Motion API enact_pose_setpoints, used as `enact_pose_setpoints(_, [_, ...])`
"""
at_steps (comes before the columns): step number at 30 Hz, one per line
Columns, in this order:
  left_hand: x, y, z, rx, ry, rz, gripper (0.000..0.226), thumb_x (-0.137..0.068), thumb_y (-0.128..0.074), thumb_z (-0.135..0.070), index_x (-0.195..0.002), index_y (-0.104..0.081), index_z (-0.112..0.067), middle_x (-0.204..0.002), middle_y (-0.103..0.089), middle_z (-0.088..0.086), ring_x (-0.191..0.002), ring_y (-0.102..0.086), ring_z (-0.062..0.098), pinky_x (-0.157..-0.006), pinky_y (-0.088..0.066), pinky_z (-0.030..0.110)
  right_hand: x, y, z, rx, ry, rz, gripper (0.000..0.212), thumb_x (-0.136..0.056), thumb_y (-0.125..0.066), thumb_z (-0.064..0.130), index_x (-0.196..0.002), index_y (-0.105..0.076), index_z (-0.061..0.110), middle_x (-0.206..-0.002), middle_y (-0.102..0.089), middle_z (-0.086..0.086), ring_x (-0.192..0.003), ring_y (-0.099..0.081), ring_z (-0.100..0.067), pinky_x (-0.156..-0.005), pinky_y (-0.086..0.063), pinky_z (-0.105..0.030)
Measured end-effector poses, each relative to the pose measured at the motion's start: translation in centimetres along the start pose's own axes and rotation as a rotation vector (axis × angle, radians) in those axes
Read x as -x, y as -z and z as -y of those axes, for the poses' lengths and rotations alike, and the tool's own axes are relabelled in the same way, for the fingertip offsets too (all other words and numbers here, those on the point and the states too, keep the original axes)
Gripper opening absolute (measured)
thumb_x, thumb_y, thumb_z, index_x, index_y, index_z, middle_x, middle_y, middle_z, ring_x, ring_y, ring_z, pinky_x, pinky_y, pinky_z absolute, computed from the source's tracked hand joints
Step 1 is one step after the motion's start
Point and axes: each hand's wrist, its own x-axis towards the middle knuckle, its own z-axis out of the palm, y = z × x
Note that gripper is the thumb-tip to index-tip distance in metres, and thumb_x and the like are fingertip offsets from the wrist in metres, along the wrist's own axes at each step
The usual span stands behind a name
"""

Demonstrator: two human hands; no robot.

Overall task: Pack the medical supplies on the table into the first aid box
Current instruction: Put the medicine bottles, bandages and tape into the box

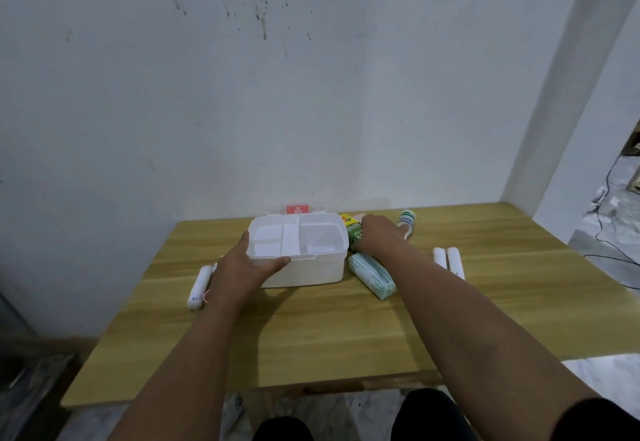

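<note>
Standing against a stained white wall point(242, 94), the wood-grain surface point(311, 329) carries supplies.
Left hand point(239, 267) grasps the translucent plastic box point(311, 267); right hand point(377, 232) grasps a green carton point(352, 232).

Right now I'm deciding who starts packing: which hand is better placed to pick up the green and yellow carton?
The right hand: it already rests on the green and yellow carton beside the white plastic first aid box, while the left hand steadies the box's near corner.

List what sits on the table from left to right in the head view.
White roll → left hand → first aid box → pack of face masks → pair of white rolls. The green box, right hand and bottle overlap behind, so I skip them.
</note>
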Motion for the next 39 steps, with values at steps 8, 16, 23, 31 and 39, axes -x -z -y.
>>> enact_pose_setpoints(8, [0.4, -0.2, -0.9, -0.021, 0.009, -0.016, 0.110, -0.060, -0.074, -0.077, -0.154, -0.038, -0.030, -0.144, -0.059, 0.002, -0.129, -0.055, 0.029, -0.097, -0.055, 0.049, 0.8, 3.7, -0.7, -0.432, -0.042, -0.174, 0.066, -0.075, -0.077, 0.028, -0.136, -0.056, 0.015, -0.133, -0.060, -0.005, -0.119, -0.059, -0.026, -0.097, -0.048, -0.037])
enact_pose_setpoints(16, [0.2, -1.2, -1.8, -0.038, 0.044, 0.012, 0.113, -0.072, -0.082, -0.062, -0.161, -0.027, -0.019, -0.156, -0.047, 0.008, -0.142, -0.044, 0.029, -0.105, -0.045, 0.044, 0.0, 9.9, -3.3, -0.644, 0.032, -0.263, 0.077, -0.068, -0.092, 0.021, -0.133, -0.059, -0.001, -0.129, -0.063, -0.015, -0.114, -0.062, -0.028, -0.092, -0.054, -0.034])
enact_pose_setpoints(23, [0.4, -1.8, -2.4, -0.020, 0.040, 0.027, 0.120, -0.065, -0.081, -0.069, -0.161, -0.028, -0.018, -0.154, -0.049, 0.007, -0.140, -0.046, 0.029, -0.107, -0.048, 0.046, 1.5, 11.7, -1.7, -0.628, 0.256, -0.075, 0.070, -0.066, -0.093, 0.019, -0.129, -0.066, 0.004, -0.124, -0.065, -0.010, -0.105, -0.063, -0.021, -0.080, -0.052, -0.025])
enact_pose_setpoints(31, [0.5, -2.2, -2.6, -0.028, 0.031, 0.018, 0.117, -0.069, -0.082, -0.066, -0.161, -0.028, -0.018, -0.156, -0.048, 0.008, -0.141, -0.045, 0.030, -0.107, -0.048, 0.047, 2.1, 9.2, -0.2, -0.400, 0.294, 0.090, 0.074, -0.066, -0.093, 0.019, -0.132, -0.063, 0.004, -0.126, -0.064, -0.010, -0.110, -0.062, -0.024, -0.088, -0.056, -0.032])
enact_pose_setpoints(39, [0.1, -2.6, -2.3, -0.057, 0.033, 0.010, 0.117, -0.071, -0.082, -0.064, -0.162, -0.025, -0.017, -0.158, -0.044, 0.009, -0.142, -0.043, 0.032, -0.106, -0.047, 0.048, 2.6, 5.5, 2.0, -0.268, 0.352, 0.015, 0.076, -0.069, -0.091, 0.028, -0.136, -0.061, 0.009, -0.131, -0.062, -0.007, -0.117, -0.059, -0.023, -0.096, -0.051, -0.032])
